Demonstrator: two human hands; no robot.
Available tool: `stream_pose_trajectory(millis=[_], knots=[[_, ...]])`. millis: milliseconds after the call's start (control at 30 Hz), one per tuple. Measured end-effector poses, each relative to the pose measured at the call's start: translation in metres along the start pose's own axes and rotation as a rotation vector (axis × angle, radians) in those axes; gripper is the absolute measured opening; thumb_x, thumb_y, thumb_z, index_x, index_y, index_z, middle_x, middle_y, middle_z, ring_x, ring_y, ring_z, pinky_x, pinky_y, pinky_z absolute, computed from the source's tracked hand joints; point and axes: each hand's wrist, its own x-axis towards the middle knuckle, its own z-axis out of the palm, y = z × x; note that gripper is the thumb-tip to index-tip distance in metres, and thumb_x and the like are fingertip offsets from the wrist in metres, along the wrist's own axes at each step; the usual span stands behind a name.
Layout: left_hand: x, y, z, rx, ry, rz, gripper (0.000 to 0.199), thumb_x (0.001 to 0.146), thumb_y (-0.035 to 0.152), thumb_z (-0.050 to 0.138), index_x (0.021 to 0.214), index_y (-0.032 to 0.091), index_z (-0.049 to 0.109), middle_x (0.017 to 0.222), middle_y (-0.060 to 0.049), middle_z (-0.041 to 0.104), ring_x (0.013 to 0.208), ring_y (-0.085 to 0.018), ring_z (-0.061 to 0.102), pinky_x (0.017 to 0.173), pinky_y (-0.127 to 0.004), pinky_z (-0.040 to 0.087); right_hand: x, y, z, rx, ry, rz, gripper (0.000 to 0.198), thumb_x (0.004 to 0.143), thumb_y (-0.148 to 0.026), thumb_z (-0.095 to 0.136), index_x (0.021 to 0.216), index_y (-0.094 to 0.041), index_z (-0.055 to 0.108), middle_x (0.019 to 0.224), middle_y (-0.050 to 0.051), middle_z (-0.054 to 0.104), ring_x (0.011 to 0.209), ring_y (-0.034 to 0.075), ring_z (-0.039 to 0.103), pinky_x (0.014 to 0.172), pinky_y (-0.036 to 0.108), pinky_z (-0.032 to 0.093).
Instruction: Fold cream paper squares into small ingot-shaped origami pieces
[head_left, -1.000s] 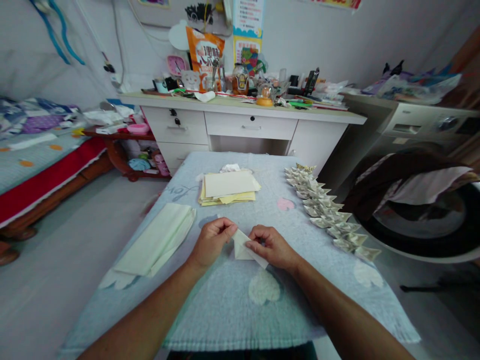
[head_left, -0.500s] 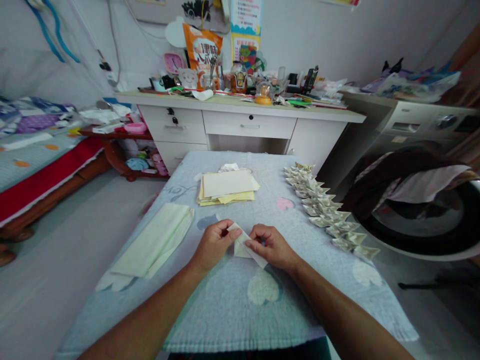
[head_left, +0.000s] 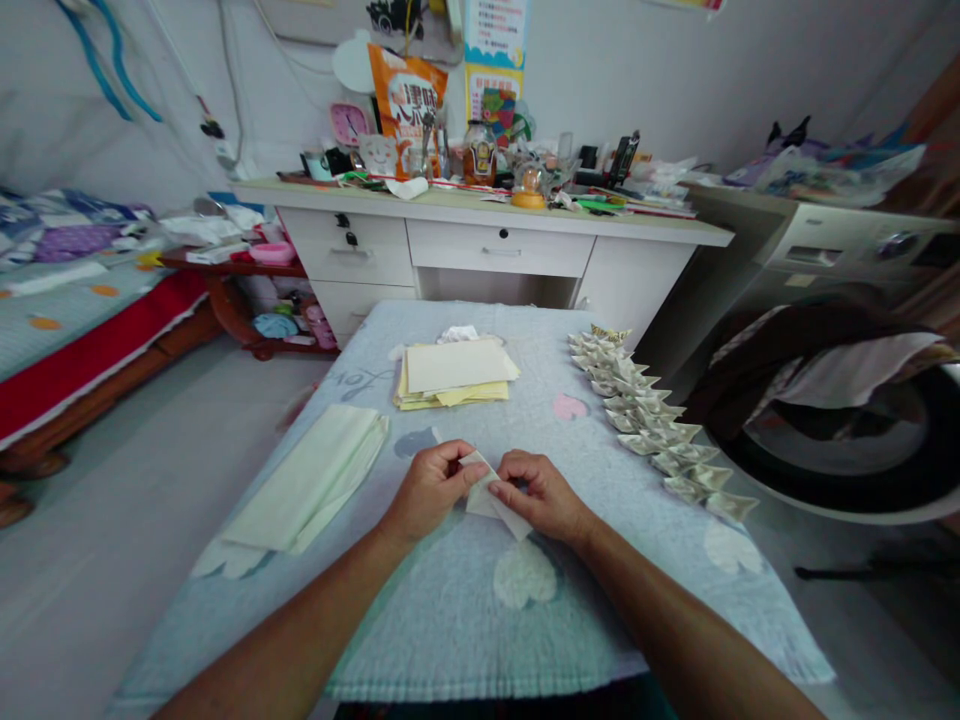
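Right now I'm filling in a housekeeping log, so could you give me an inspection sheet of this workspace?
Surface: pale blue cloth with heart shapes.
Work things: small folded paper in hand; paper stack beyond it; pale green sheets at left; row of folded paper pieces at right.
Clutter: crumpled white piece behind the stack; orange bag, jar and many small items on the desk.
Hands: left hand and right hand both pinch the small folded paper.
Cables: pale cord down the wall, upper left.
Surroundings: bed at left, washing machine at right.
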Motion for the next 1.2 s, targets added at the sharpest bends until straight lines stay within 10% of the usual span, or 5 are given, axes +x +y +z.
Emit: stream_pose_trajectory(millis=[633,1200], knots=[[0.0,0.004,-0.001,0.016,0.017,0.086,0.021,0.078,0.032,0.066,0.067,0.014,0.063,0.058,0.002,0.05,0.057,-0.01,0.044,0.056,-0.021,0.036,0.002,-0.004,0.001,-0.044,-0.052,0.022,0.042,0.093,-0.046,0.045,0.063,-0.018,0.052,0.063,-0.001,0.047,0.063,0.012,0.047,0.064,0.024,0.037],[0.011,0.003,-0.024,-0.408,0.343,-0.023,0.021,0.07,0.032,0.073,0.073,0.015,0.062,0.059,0.006,0.051,0.043,-0.001,0.034,0.042,-0.016,0.023,-0.005,0.003,-0.018,-0.064,-0.102,0.044,0.039,0.093,-0.042,0.048,0.066,-0.016,0.059,0.063,0.0,0.05,0.065,0.012,0.05,0.067,0.026,0.039]])
